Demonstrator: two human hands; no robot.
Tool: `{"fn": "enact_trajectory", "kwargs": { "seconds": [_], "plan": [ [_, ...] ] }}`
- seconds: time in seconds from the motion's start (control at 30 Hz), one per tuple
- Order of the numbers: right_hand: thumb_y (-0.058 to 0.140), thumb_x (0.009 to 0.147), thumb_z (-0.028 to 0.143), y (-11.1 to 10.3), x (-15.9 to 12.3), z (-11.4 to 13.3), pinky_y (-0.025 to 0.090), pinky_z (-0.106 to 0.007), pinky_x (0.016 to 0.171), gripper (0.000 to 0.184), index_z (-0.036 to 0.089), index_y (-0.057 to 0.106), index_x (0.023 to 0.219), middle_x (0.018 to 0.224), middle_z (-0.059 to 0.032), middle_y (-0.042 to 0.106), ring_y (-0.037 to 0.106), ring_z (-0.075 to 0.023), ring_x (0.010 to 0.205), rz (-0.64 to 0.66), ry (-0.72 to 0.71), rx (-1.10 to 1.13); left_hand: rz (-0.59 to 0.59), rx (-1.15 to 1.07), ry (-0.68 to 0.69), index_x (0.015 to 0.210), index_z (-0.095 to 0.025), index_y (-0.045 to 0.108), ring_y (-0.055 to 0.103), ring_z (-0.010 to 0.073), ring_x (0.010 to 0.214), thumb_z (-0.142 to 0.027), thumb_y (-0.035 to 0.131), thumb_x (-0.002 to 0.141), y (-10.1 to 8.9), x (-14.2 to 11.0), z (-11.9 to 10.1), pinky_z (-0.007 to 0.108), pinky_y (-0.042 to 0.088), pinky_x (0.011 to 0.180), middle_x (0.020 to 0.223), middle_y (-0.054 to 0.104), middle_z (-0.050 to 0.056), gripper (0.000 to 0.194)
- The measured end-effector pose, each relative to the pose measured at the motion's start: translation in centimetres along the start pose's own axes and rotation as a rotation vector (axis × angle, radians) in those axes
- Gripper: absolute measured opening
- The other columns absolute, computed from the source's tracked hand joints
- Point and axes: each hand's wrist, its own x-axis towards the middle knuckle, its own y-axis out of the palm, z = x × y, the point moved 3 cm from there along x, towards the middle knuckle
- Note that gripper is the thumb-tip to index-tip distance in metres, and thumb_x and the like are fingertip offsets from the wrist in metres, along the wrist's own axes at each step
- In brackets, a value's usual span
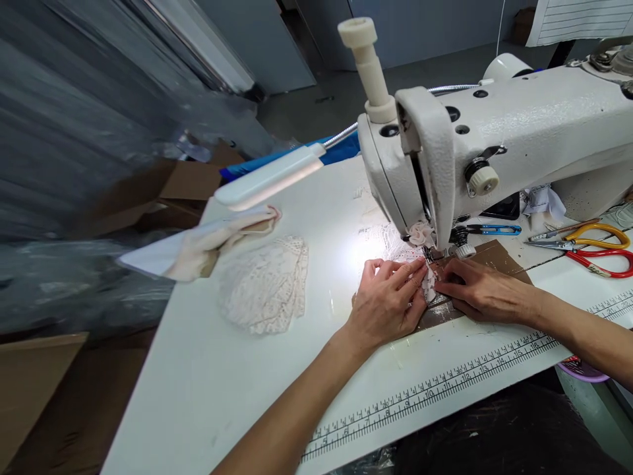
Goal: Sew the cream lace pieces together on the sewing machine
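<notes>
A white sewing machine (524,119) stands at the right, its presser foot (430,254) down among pale lace fabric (429,284). Stretched out flat, the fingers of my left hand (388,297) press the lace just left of the foot. My right hand (477,287) is closed, thumb and fingers pinching the lace edge close to the foot on the right. A pinkish ruffled flower-like piece (420,233) sits behind the foot. Under the hands lies a brown sheet (499,260). The needle tip is hidden.
A folded lace piece (270,284) and a rolled beige cloth (232,241) lie left on the white table (198,369). Blue snips (494,229), red-handled scissors (601,260) and yellow-handled scissors (601,232) lie right. A lamp (271,178) hangs over the table; a printed ruler (430,392) runs along its front.
</notes>
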Motion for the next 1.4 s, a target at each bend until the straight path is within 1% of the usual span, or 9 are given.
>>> {"fn": "enact_trajectory", "kwargs": {
  "seconds": [0.23,0.63,0.73,0.87,1.03,1.13,1.23,1.33,1.4],
  "plan": [
    [0.039,0.094,0.009,0.1,0.3,0.1,0.054,-0.034,0.076,0.030,0.013,0.063,0.113,0.100,-0.0124,0.053,0.050,-0.0197,0.088,0.051,0.074,-0.034,0.037,-0.010,0.007,0.113,-0.015,0.060,0.061,0.0238,0.080,-0.018,0.050,0.089,-0.1,0.1,-0.1,0.042,0.039,0.070,0.113,0.071,0.011,0.027],
    [0.040,0.094,0.009,-0.1,0.2,0.4,0.052,-0.034,0.081,0.027,0.011,0.064,0.104,0.100,-0.0132,0.054,0.051,-0.0205,0.092,0.015,0.052,-0.075,0.047,0.044,0.035,0.111,-0.017,0.060,0.063,0.0256,0.081,-0.021,0.055,0.088,-0.2,0.4,-0.1,0.043,0.038,0.071,0.108,0.072,0.011,0.024],
    [0.039,0.095,0.011,-0.5,0.2,0.6,0.052,-0.035,0.080,0.028,0.010,0.063,0.109,0.104,-0.0139,0.055,0.052,-0.0201,0.093,-0.001,0.045,-0.043,0.047,0.040,0.042,0.112,-0.017,0.059,0.064,0.0251,0.082,-0.020,0.055,0.087,-0.3,0.5,-0.1,0.044,0.039,0.075,0.107,0.072,0.010,0.026],
    [0.037,0.096,0.014,-0.4,0.2,0.8,0.052,-0.041,0.083,0.032,0.015,0.059,0.119,0.104,-0.0143,0.056,0.053,-0.0216,0.094,0.020,0.034,0.002,0.047,0.031,0.043,0.117,-0.018,0.058,0.065,0.0249,0.082,-0.019,0.055,0.085,-0.1,0.4,0.0,0.047,0.041,0.081,0.107,0.072,0.010,0.032],
    [0.037,0.095,0.011,0.0,0.1,0.6,0.053,-0.041,0.085,0.033,0.012,0.061,0.117,0.107,-0.0154,0.055,0.052,-0.0225,0.099,0.024,0.072,-0.016,0.039,0.014,0.040,0.114,-0.015,0.058,0.064,0.0251,0.083,-0.021,0.056,0.087,-0.3,0.4,0.0,0.047,0.043,0.080,0.109,0.070,0.013,0.028],
    [0.040,0.092,0.010,-0.1,0.0,0.5,0.054,-0.039,0.083,0.033,0.013,0.062,0.117,0.106,-0.0146,0.055,0.052,-0.0223,0.097,0.031,0.096,0.001,0.036,0.002,0.064,0.112,-0.014,0.059,0.064,0.0246,0.084,-0.023,0.058,0.088,-1.2,0.7,0.2,0.044,0.044,0.078,0.111,0.069,0.015,0.026],
    [0.043,0.090,0.011,-0.3,0.0,0.2,0.055,-0.037,0.080,0.035,0.015,0.062,0.120,0.105,-0.0129,0.056,0.053,-0.0213,0.096,0.046,0.110,0.062,0.067,-0.107,0.154,0.104,-0.016,0.060,0.062,0.0190,0.075,-0.022,0.060,0.087,-1.8,0.8,0.3,0.039,0.046,0.073,0.096,0.071,0.008,0.018],
    [0.044,0.090,0.013,-0.2,-0.2,0.0,0.056,-0.036,0.082,0.033,0.015,0.065,0.117,0.108,-0.0130,0.055,0.053,-0.0210,0.099,0.021,0.127,0.124,0.094,-0.209,0.194,0.095,-0.018,0.060,0.060,0.0144,0.070,-0.016,0.057,0.089,-1.7,0.7,0.5,0.032,0.048,0.066,0.087,0.070,0.003,0.007],
    [0.045,0.090,0.013,-0.2,-0.3,-0.1,0.056,-0.037,0.085,0.031,0.015,0.067,0.111,0.108,-0.0132,0.056,0.054,-0.0213,0.100,0.013,0.143,0.142,0.057,-0.225,0.177,0.091,-0.018,0.059,0.061,0.0133,0.070,-0.011,0.056,0.090,-1.4,0.6,0.6,0.030,0.049,0.062,0.086,0.070,0.003,0.008]
  ]
}}
